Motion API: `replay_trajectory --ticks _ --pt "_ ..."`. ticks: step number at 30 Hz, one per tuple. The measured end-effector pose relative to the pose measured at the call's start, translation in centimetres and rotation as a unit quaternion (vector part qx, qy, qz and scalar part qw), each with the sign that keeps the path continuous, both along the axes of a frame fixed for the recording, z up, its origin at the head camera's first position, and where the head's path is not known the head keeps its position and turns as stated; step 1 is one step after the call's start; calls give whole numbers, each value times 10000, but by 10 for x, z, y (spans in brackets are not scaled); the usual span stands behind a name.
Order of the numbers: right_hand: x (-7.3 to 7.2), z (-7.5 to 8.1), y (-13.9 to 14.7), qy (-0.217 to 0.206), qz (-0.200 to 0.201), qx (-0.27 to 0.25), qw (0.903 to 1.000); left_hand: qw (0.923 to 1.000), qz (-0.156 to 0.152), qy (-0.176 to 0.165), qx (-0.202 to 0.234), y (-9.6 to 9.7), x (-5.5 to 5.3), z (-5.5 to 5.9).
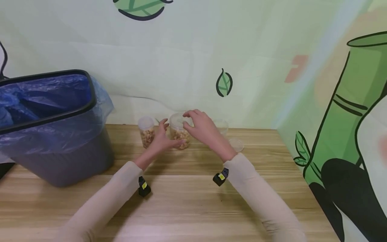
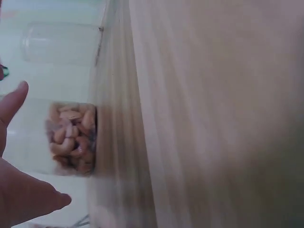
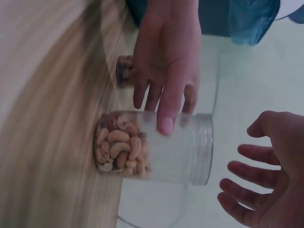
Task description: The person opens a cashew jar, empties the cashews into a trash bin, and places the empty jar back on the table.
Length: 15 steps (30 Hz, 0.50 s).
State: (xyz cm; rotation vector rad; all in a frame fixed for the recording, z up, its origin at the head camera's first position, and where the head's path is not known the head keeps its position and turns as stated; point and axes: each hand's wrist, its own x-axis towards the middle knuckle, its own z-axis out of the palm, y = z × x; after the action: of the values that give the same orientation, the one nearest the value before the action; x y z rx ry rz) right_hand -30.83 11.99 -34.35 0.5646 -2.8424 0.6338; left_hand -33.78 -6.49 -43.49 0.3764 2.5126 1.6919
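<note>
A wide clear jar (image 1: 180, 135) stands upright against the back of the table, its lower part filled with cashews (image 3: 121, 142). My left hand (image 1: 163, 139) is at the jar's left side, thumb across its front and fingers spread behind, not curled round it. From the right wrist view, that thumb (image 3: 167, 114) overlaps the jar wall. Above the jar's top, my right hand (image 1: 203, 126) hovers with fingers parted and loosely bent, holding nothing. Just left of the left hand stands a narrower jar (image 1: 146, 132) of nuts with a whitish top.
Behind the right wrist is another clear jar (image 1: 222, 126), partly hidden. A clear round lid (image 1: 237, 145) lies flat beside it. A grey bin (image 1: 69, 158) with a blue liner (image 1: 102, 97) stands at the left. The printed wall (image 1: 257, 84) borders the table's (image 1: 187, 208) back edge.
</note>
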Motion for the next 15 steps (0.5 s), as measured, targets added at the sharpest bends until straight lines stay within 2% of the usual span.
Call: replay_trajectory --ticks 4,7,8,9,14,15 --pt "-21 1 -20 -308 -451 538 9971 9997 -134 193 47 7 -12 -7" --pt "-30 0 -35 -732 -657 1049 9896 9989 -216 347 236 9 -17 -10" --pt "-33 0 -39 -845 -695 1201 9867 9985 -263 349 343 9 -16 -6" --pt "-35 -1 -44 -952 -768 1277 9842 9978 -298 447 382 10 -19 -7" --pt "-42 1 -61 -945 -1336 1503 9750 9972 -249 532 473 15 -30 -8" --pt "-43 4 -62 -964 -1392 1460 9747 9966 -252 541 560 16 -34 -12"
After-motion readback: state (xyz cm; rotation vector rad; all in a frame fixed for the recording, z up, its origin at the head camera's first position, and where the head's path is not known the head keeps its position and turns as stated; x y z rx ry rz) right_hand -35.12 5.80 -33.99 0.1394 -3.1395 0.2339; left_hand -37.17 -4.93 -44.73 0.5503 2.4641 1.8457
